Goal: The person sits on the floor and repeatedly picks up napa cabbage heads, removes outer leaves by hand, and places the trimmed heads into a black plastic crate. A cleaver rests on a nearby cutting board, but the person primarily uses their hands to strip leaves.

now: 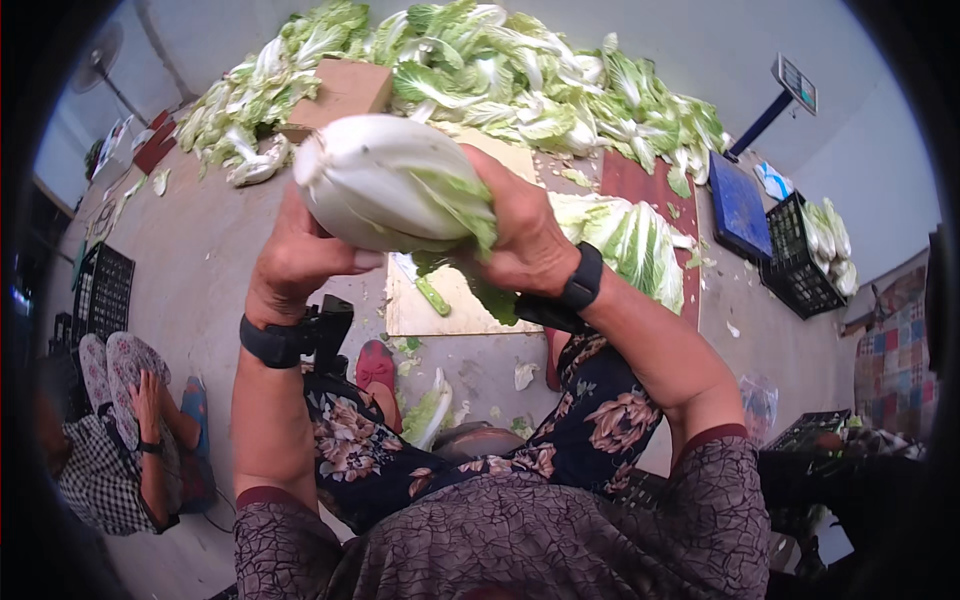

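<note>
A napa cabbage (390,180) is raised in front of me, its pale root end towards the left and its green leaf tips towards the right. My left hand (300,247) supports the root end from below, thumb along the underside. Around the leafy end closes my right hand (517,225). Below the cabbage, a knife with a green handle (433,296) lies on a pale cutting board (405,324) on the floor; part of its blade is hidden. Another cabbage with spread leaves (637,240) rests just right of the board.
Loose cabbage leaves (510,82) are heaped along the wall, with a cardboard box (345,94) among them. To the right stand a blue platform scale (739,206) and a black crate (799,259) holding cabbages. A seated person (112,465) is at left, near another black crate (105,292).
</note>
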### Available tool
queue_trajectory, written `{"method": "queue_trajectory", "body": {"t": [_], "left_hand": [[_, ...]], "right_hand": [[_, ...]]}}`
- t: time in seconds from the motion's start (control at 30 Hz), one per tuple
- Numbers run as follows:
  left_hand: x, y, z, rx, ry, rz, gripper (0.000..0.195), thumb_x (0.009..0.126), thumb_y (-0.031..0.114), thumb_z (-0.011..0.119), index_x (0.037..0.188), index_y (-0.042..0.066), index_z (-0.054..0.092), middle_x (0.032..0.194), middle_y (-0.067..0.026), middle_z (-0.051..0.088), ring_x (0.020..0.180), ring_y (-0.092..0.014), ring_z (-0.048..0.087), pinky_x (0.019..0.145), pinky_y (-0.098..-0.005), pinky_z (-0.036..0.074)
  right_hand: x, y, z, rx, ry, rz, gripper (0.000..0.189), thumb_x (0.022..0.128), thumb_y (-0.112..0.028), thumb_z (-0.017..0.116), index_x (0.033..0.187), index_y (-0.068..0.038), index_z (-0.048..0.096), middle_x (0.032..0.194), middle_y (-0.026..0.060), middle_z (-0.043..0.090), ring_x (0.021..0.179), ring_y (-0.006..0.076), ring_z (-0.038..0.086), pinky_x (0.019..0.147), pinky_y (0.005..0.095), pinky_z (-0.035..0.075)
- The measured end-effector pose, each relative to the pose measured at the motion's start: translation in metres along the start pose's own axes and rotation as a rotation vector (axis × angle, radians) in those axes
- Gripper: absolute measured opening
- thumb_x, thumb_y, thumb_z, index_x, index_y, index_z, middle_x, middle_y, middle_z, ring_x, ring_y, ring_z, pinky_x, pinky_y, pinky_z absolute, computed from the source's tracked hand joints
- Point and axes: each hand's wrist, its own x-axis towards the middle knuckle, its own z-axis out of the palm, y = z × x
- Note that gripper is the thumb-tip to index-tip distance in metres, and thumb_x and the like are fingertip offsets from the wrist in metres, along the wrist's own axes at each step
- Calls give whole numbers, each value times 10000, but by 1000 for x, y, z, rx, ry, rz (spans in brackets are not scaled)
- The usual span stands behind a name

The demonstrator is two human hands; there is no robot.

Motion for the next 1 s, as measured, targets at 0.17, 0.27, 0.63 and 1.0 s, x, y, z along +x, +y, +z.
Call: {"method": "queue_trajectory", "body": {"t": [0.17,0.27,0.63,1.0], "left_hand": [[12,-22,12,-64,235,25,757,851,290,747,1426,-19,363,1319,-138,538,1181,-206,540,1008,-336,432],[22,-26,28,-45,131,-53,762,869,296,736,1443,-13,340,1334,-126,526,1197,-201,522,1022,-341,419],[25,-43,70,249,8,-104,915,716,215,838,1437,26,307,1276,-141,554,1142,-227,577,965,-349,485],[31,-50,94,-31,-34,-187,735,772,-31,697,1413,19,341,1252,-107,567,1097,-181,601,933,-316,509]], "right_hand": [[1,-8,6,229,77,235,733,676,-120,847,1294,13,476,1107,188,663,1044,283,656,929,363,520],[7,-11,-1,528,134,492,677,670,-79,840,1244,40,501,1115,162,670,1042,231,650,919,342,524],[0,7,-12,625,411,513,402,707,-48,750,1082,38,635,940,120,717,853,163,676,808,319,551],[-19,18,-27,612,356,558,410,707,-144,778,1065,24,669,927,120,730,843,170,686,810,318,545]]}}
